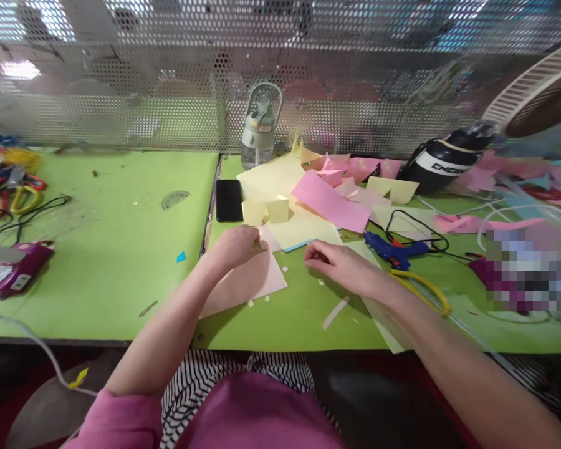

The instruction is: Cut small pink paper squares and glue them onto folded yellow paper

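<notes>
My left hand rests over the top edge of a pale pink sheet, its fingers curled and partly hidden. To the right, my right hand hovers at the end of a thin blue strip, fingers bent with the tips near the thumb; whether they pinch anything is too small to tell. Beyond the hands lie a folded pale yellow piece, a bright pink sheet and large yellow sheets. Small paper scraps and a narrow pale strip are scattered between my forearms.
A black phone and a clear bottle stand behind. At right are a blue glue gun, yellow-handled scissors, cables, a dark bottle and a fan. Tools and a purple device lie left.
</notes>
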A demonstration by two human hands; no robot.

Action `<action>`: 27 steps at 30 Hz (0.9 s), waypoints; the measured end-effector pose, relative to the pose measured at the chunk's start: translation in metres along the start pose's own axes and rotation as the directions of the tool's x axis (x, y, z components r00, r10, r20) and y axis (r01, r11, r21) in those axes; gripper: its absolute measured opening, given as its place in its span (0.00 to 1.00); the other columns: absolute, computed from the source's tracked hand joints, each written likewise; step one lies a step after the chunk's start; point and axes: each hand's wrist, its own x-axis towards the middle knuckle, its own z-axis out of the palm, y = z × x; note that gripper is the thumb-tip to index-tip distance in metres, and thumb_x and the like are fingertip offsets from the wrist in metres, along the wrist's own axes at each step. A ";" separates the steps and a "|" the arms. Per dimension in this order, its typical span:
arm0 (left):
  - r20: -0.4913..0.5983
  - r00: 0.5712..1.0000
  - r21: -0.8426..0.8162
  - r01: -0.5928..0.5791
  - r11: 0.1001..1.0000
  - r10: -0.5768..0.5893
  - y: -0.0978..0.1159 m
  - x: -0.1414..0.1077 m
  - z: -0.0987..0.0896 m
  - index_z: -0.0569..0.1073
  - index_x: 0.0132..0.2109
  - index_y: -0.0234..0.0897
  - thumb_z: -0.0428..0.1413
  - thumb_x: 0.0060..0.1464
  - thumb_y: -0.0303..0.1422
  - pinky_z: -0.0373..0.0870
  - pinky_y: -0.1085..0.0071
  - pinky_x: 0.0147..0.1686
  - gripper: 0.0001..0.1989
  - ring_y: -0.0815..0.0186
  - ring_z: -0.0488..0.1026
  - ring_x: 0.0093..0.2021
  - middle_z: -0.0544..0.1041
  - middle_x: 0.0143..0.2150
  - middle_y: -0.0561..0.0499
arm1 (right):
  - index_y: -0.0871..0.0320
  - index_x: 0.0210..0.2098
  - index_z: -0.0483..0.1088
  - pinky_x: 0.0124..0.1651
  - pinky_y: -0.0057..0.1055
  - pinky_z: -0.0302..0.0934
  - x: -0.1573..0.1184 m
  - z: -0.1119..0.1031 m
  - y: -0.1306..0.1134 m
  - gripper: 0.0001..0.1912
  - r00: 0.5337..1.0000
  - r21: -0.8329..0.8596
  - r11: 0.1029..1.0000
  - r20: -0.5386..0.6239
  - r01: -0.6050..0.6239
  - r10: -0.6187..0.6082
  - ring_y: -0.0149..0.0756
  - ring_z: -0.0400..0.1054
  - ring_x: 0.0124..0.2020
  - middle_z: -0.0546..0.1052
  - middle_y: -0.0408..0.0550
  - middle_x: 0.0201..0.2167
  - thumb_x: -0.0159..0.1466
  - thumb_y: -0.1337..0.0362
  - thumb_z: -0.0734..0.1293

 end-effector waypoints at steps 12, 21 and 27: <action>0.075 0.997 -0.021 -0.005 1.000 0.007 -0.001 -0.001 -0.002 0.73 0.40 0.37 0.56 0.51 0.30 0.66 0.70 0.32 0.08 0.62 0.73 0.36 0.78 0.38 0.48 | 0.54 0.39 0.73 0.40 0.37 0.64 -0.022 0.007 0.011 0.09 0.997 0.080 0.997 0.080 -0.004 -0.003 0.38 0.72 0.36 0.79 0.47 0.36 0.61 0.61 0.64; 0.061 0.991 -0.051 -0.116 0.992 0.119 0.003 0.002 -0.001 0.74 0.41 0.35 0.51 0.57 0.32 0.65 0.71 0.32 0.09 0.64 0.73 0.36 0.78 0.39 0.47 | 0.53 0.35 0.76 0.40 0.36 0.64 -0.010 0.002 0.018 0.12 0.998 0.039 0.999 -0.058 -0.009 0.011 0.41 0.74 0.38 0.81 0.47 0.38 0.65 0.57 0.61; 0.101 0.938 -0.097 -0.321 0.942 0.331 0.027 0.000 0.015 0.75 0.45 0.36 0.52 0.58 0.28 0.67 0.72 0.39 0.10 0.65 0.73 0.41 0.78 0.43 0.48 | 0.53 0.36 0.75 0.43 0.38 0.62 0.000 0.014 0.012 0.10 0.996 0.002 1.000 -0.083 0.018 -0.018 0.41 0.72 0.39 0.79 0.49 0.39 0.65 0.61 0.62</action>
